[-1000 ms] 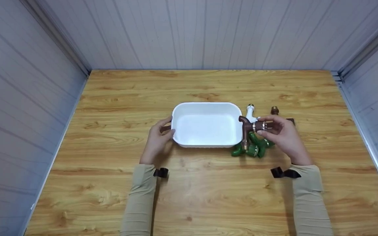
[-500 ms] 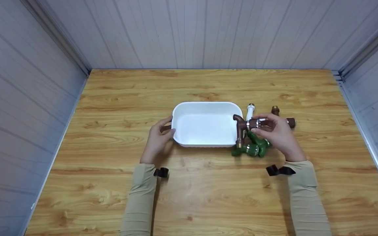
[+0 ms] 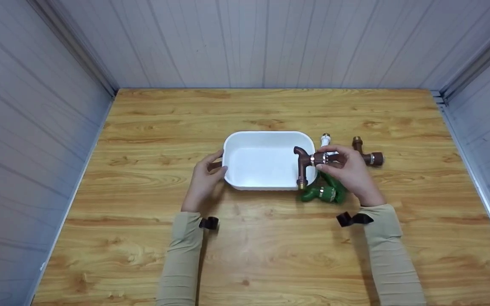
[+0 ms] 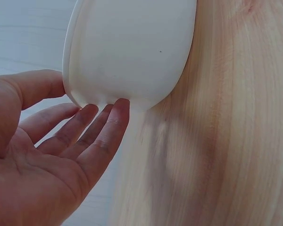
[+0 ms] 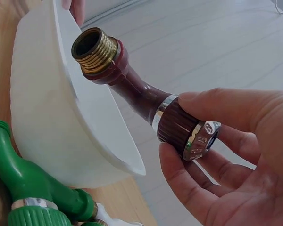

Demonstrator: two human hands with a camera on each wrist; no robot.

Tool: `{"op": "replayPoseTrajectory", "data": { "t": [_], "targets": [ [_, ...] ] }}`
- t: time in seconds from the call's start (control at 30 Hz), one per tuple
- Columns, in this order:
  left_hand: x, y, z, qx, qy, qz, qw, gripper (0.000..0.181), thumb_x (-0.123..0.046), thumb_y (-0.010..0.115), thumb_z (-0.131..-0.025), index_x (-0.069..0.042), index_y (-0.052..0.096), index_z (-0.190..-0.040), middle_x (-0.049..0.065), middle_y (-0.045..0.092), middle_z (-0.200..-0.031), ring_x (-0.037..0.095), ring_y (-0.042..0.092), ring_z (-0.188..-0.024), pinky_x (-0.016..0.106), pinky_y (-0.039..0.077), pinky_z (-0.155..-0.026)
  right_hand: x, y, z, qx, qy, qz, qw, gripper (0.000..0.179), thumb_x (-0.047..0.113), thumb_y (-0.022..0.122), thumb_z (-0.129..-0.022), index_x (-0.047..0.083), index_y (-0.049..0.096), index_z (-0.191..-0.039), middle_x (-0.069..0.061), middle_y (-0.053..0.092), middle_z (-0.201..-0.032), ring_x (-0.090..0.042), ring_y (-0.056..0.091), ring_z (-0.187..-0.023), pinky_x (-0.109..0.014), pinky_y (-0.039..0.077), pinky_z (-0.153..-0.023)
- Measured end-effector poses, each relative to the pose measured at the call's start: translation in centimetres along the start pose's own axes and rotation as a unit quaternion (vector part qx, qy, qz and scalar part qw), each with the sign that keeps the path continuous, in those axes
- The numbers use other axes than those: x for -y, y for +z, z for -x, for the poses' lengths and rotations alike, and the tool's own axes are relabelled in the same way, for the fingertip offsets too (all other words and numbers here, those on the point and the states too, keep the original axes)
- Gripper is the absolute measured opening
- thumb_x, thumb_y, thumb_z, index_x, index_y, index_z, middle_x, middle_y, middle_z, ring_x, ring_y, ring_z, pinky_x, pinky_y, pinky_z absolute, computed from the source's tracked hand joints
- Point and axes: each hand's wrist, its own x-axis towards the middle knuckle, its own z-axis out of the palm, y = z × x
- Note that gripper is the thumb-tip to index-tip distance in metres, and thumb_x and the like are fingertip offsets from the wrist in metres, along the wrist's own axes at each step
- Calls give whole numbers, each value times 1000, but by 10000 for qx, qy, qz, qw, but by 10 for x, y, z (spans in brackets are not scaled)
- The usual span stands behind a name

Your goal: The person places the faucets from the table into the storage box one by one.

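A brown tap [image 3: 303, 165] with a brass threaded end is pinched in my right hand [image 3: 349, 170] by its ribbed, silver-banded knob. It hangs over the right end of a white rectangular tub [image 3: 266, 187]. In the right wrist view the brown tap [image 5: 141, 96] points its thread toward the tub [image 5: 52, 94]. At the tub's left end my left hand [image 3: 204, 180] rests its fingertips on the outer wall, thumb at the rim, as the left wrist view shows. Nothing is visible inside the tub.
Green taps [image 3: 323, 194] lie at the tub's near right corner. A white tap [image 3: 325, 140], partly hidden by my right hand, and another brown tap [image 3: 372, 159] lie to the right. Panelled walls [image 3: 245, 42] bound the wooden table [image 3: 245, 246] at the back and sides.
My right hand has carried the brown tap leftward, from the tub's right edge to over its right end. The other brown tap is now more exposed. My left hand has stayed put.
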Motion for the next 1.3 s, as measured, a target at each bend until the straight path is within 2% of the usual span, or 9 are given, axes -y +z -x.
{"op": "replayPoseTrajectory", "data": {
  "t": [0.07, 0.13, 0.3, 0.37, 0.57, 0.67, 0.8, 1.03, 1.3],
  "targets": [
    [-1, 0, 0, 1, 66, 56, 10000, 47, 0, 61, -91, 0, 50, -137, 16, 52, -133, 30, 55, -113, 32, 51, -93, 7, 4, 1, 16, -29, 13, 10000, 40, -5, 73, -80, -10, 59, -118, -22, 58, -114, -17, 62, -97, -21, 53, -83],
    [-8, -1, 3, 61, 140, 159, 9998, 48, 3, 60, -91, 5, 47, -137, 21, 49, -135, 36, 53, -115, 35, 51, -94, 15, 8, 2, 65, -18, 101, 9999, 40, -7, 72, -81, -11, 59, -118, -23, 57, -114, -19, 61, -98, -21, 53, -85],
    [-8, 0, 2, 36, 204, 251, 9995, 49, 7, 60, -89, 8, 46, -136, 23, 48, -136, 38, 52, -115, 34, 50, -95, 26, 16, 3, 140, 109, 131, 9998, 39, -8, 71, -81, -10, 59, -118, -23, 57, -115, -28, 61, -100, -22, 53, -86],
    [-1, 0, -1, -31, 169, 210, 9996, 49, 6, 61, -89, 5, 48, -136, 20, 49, -135, 35, 53, -114, 32, 51, -93, 26, 18, 1, 137, 128, 79, 9998, 39, -8, 70, -81, -10, 58, -118, -25, 57, -115, -29, 61, -99, -22, 53, -84],
    [-1, 0, 0, -53, 65, 97, 9999, 49, 3, 62, -90, 2, 48, -137, 17, 50, -135, 32, 54, -114, 31, 52, -92, 25, 21, -3, 132, 220, 123, 9996, 39, -6, 70, -83, -10, 57, -120, -23, 57, -117, -24, 64, -95, -20, 54, -78],
    [-2, 1, 1, -84, 62, 63, 9999, 49, 3, 62, -90, 2, 49, -137, 16, 51, -134, 30, 55, -113, 30, 52, -91, 16, 21, -8, 129, 279, 104, 9995, 40, -5, 70, -83, -8, 57, -121, -21, 57, -118, -22, 64, -94, -21, 55, -79],
    [-2, 2, 0, -77, 111, 185, 9997, 48, 5, 61, -90, 4, 48, -136, 19, 50, -134, 33, 54, -113, 31, 52, -92, 4, 22, -15, 105, 256, 46, 9996, 41, -3, 72, -82, -6, 59, -121, -19, 57, -118, -23, 64, -96, -22, 55, -79],
    [-1, 1, -1, -45, 6, 206, 9998, 49, 3, 61, -90, 2, 48, -137, 19, 49, -136, 34, 53, -115, 32, 51, -94, 2, 29, -20, 16, 184, 234, 9996, 39, 5, 77, -80, 0, 63, -116, -14, 58, -115, -23, 65, -93, -23, 55, -73],
    [-1, 2, 2, -41, 60, 277, 9996, 49, 5, 60, -90, 4, 47, -137, 19, 49, -135, 32, 54, -115, 32, 53, -89, 0, 38, -25, -67, 299, 101, 9995, 42, 6, 78, -79, -1, 63, -117, -14, 60, -114, -23, 63, -93, -23, 55, -74]
  ]
}}
